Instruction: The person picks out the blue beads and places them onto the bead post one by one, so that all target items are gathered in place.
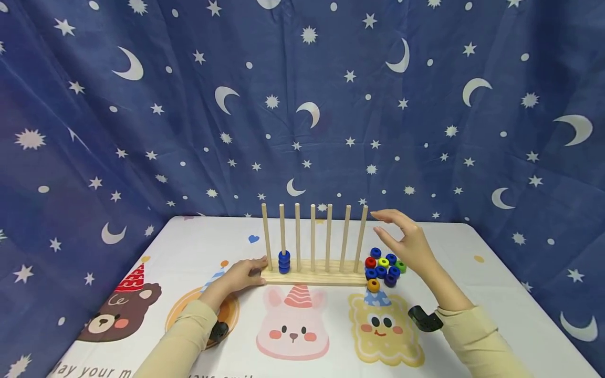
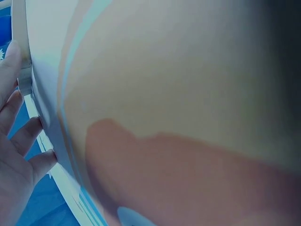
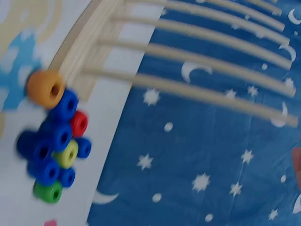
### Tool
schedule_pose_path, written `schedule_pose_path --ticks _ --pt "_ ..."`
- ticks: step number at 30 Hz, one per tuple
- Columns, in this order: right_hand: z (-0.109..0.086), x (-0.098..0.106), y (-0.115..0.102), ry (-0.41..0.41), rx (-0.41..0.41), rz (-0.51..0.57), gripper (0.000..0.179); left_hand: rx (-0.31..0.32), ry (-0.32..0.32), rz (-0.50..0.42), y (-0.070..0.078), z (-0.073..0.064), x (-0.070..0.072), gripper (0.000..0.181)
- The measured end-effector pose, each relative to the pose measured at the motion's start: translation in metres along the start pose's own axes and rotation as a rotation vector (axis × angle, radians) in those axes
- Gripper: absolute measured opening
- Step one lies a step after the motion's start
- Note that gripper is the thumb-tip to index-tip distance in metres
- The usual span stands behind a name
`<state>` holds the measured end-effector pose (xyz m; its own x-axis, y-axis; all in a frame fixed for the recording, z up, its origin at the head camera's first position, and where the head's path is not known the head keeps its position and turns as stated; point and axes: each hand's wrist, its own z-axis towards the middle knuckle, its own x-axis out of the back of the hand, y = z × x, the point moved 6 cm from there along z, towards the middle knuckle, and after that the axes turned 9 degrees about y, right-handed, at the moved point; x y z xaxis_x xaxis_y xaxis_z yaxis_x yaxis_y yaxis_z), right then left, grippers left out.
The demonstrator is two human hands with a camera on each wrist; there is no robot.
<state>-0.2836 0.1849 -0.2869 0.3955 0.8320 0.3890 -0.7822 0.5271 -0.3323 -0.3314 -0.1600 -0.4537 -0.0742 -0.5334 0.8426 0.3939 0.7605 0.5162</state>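
Note:
A wooden peg rack (image 1: 314, 278) with several upright pegs stands on the table. Blue beads (image 1: 284, 262) are stacked on its second peg from the left. My left hand (image 1: 243, 274) holds the left end of the rack's base, thumb at the front corner and fingers toward the back. Beside the top of the rightmost peg, my right hand (image 1: 408, 244) is raised, thumb and fingers apart with nothing between them. Loose beads lie below it at the rack's right end: several blue beads (image 3: 44, 172), a red bead (image 3: 79, 123), a yellow bead (image 3: 67, 154), a green bead (image 3: 48, 192) and an orange bead (image 3: 45, 88).
A white tablecloth (image 1: 293, 315) with printed cartoon animals covers the table. Behind and at the sides hangs a dark blue curtain (image 1: 283, 131) with stars and moons. Small black devices sit at both wrists.

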Motion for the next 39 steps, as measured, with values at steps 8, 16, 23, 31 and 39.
schedule_pose_path --ticks 8,16,23,31,39 --pt "-0.01 0.016 0.03 -0.123 -0.094 -0.089 0.039 -0.01 0.001 0.016 0.0 0.001 0.0 0.055" --pt "-0.025 0.019 0.054 -0.207 -0.141 -0.155 0.038 -0.001 0.003 -0.007 0.001 0.001 0.0 0.054" --pt "-0.043 0.007 0.075 -0.281 -0.176 -0.175 0.046 -0.009 0.004 -0.008 0.002 0.0 0.0 0.054" --pt "-0.059 -0.003 0.098 -0.393 -0.289 -0.218 0.048 -0.003 -0.001 0.005 0.002 0.0 0.001 0.054" --pt "-0.074 -0.017 0.118 -0.498 -0.358 -0.266 0.051 -0.005 0.0 -0.02 0.002 -0.001 0.002 0.055"
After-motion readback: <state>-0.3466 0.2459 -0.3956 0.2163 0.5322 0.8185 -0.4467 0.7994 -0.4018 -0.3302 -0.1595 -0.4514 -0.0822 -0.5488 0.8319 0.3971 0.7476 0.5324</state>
